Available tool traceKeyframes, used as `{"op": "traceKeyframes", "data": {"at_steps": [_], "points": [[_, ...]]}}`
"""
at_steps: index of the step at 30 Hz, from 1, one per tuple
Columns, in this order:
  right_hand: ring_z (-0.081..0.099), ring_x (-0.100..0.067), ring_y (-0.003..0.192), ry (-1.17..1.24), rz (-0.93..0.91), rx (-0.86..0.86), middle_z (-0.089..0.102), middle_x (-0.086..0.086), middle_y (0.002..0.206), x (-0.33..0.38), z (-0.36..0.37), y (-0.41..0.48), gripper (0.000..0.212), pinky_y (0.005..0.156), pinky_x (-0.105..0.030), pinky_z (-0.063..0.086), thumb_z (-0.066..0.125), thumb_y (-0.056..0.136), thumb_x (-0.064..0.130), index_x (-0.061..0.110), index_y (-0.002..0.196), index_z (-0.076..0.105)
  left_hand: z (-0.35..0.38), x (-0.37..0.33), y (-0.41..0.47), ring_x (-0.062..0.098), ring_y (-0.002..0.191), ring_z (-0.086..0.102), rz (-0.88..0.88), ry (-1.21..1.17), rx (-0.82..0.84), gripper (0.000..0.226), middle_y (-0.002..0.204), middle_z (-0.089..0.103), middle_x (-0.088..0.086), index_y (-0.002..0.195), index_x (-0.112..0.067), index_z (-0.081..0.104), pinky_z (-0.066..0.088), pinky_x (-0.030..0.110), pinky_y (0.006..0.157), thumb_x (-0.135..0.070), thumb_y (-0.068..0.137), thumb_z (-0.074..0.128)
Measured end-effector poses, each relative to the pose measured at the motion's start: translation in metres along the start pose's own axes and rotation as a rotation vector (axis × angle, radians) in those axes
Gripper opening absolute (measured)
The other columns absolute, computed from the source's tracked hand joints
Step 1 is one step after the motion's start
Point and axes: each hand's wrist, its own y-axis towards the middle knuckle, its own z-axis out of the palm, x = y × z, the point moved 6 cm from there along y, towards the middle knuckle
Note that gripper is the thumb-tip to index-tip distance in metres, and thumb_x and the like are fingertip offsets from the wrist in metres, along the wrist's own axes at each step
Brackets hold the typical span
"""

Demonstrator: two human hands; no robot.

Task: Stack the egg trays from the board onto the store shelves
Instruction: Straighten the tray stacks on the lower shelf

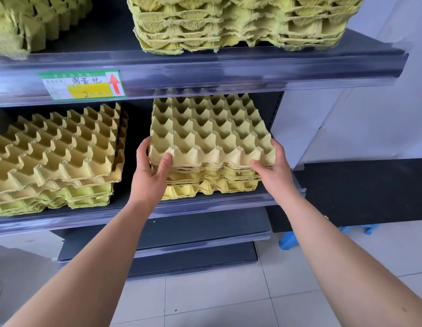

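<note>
**Egg trays held over the right-hand stack on the middle shelf, not yet seated.**

The left hand (153, 168) and right hand (274, 167) each grip a near corner of the egg trays (210, 133), with thumbs pressed on the front wall and fingers curled round the sides; how far the fingers reach underneath cannot be told. The trays sit on or just above the lower stack (212, 187) on the middle shelf (217, 205), and the near edge appears slightly raised. Risks, as judged:
- If released out of register, the cups will not nest, and a crooked pile may slide forward over the shelf lip.
- Fingers caught beneath may be pinched, or may drag lower trays outward on withdrawal.
- The far edge lies close under the upper shelf (229, 74) and may snag.
- The soft pulp corners may crush under a hard grip.
</note>
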Motion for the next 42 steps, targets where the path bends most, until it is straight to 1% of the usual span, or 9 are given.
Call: {"op": "traceKeyframes", "data": {"at_steps": [5,9,14,18,20,24,30,37,42], "points": [[0.031,-0.009,0.135,0.003,-0.026,-0.011,0.029,0.011,0.151,-0.008,0.022,-0.011,0.073,0.1,-0.022,0.027,0.063,0.09,0.023,0.03,0.149,0.019,-0.006,0.024,0.001,0.013,0.124,0.05,-0.059,-0.028,0.039,0.06,0.138,0.049,-0.008,0.144,-0.043,0.017,0.042,0.037,0.103,-0.048,0.093,0.048],[0.029,-0.01,0.137,-0.031,-0.028,0.013,0.027,0.011,0.152,-0.019,0.032,-0.011,0.073,0.101,-0.022,0.026,0.06,0.092,0.023,0.03,0.149,0.016,0.0,0.044,-0.001,0.02,0.115,0.052,-0.114,0.037,0.066,0.061,0.129,0.05,-0.004,0.147,-0.039,0.011,0.04,0.035,0.099,-0.049,0.095,0.041],[0.031,-0.012,0.136,-0.045,-0.007,-0.008,0.027,0.008,0.152,-0.019,0.029,0.008,0.072,0.096,-0.023,0.029,0.059,0.092,0.023,0.031,0.149,0.015,0.004,0.044,0.008,0.015,0.115,0.052,-0.084,0.043,0.054,0.059,0.132,0.049,-0.007,0.148,-0.036,0.011,0.04,0.031,0.097,-0.044,0.097,0.04],[0.035,-0.019,0.135,-0.108,0.048,0.071,0.027,0.004,0.153,-0.037,0.037,0.01,0.073,0.094,-0.026,0.032,0.057,0.094,0.027,0.031,0.149,0.009,0.009,0.055,0.011,0.026,0.11,0.057,-0.128,0.088,0.083,0.057,0.133,0.053,0.002,0.147,-0.035,0.01,0.042,0.031,0.088,-0.037,0.099,0.04],[0.032,-0.018,0.137,-0.107,0.036,0.074,0.025,0.004,0.154,-0.043,0.038,0.01,0.074,0.097,-0.026,0.03,0.057,0.093,0.03,0.032,0.148,0.009,0.009,0.06,0.011,0.027,0.114,0.055,-0.141,0.094,0.08,0.056,0.137,0.05,0.004,0.146,-0.035,0.009,0.041,0.031,0.09,-0.034,0.1,0.041],[0.035,-0.015,0.134,-0.046,0.071,0.066,0.026,0.007,0.153,-0.051,0.037,0.009,0.082,0.097,-0.027,0.031,0.06,0.09,0.039,0.036,0.149,0.003,0.009,0.065,0.012,0.029,0.118,0.053,-0.179,0.119,0.09,0.06,0.142,0.046,0.004,0.145,-0.045,0.002,0.039,0.033,0.092,-0.043,0.098,0.039],[0.048,-0.011,0.117,-0.017,0.105,0.054,0.047,0.012,0.137,-0.058,0.028,0.013,0.076,0.09,-0.028,0.035,0.061,0.088,0.044,0.032,0.147,0.013,0.022,0.052,0.003,0.014,0.108,0.049,-0.197,0.104,0.106,0.063,0.124,0.05,-0.01,0.148,-0.043,-0.004,0.032,0.024,0.089,-0.047,0.098,0.035],[0.042,-0.008,0.113,-0.049,0.133,0.057,0.043,0.011,0.138,-0.066,0.011,0.019,0.079,0.092,-0.028,0.032,0.06,0.09,0.042,0.03,0.149,0.009,0.046,0.054,0.001,0.012,0.109,0.047,-0.209,0.092,0.148,0.063,0.135,0.047,-0.011,0.147,-0.043,-0.007,0.033,0.026,0.089,-0.048,0.098,0.033],[0.042,-0.021,0.128,-0.153,0.168,0.038,0.041,0.002,0.143,-0.059,0.007,0.019,0.078,0.09,-0.027,0.032,0.06,0.09,0.042,0.019,0.149,0.014,0.043,0.056,0.002,0.016,0.109,0.048,-0.215,0.14,0.145,0.062,0.14,0.045,-0.006,0.146,-0.044,-0.005,0.034,0.03,0.087,-0.049,0.098,0.033]]}}
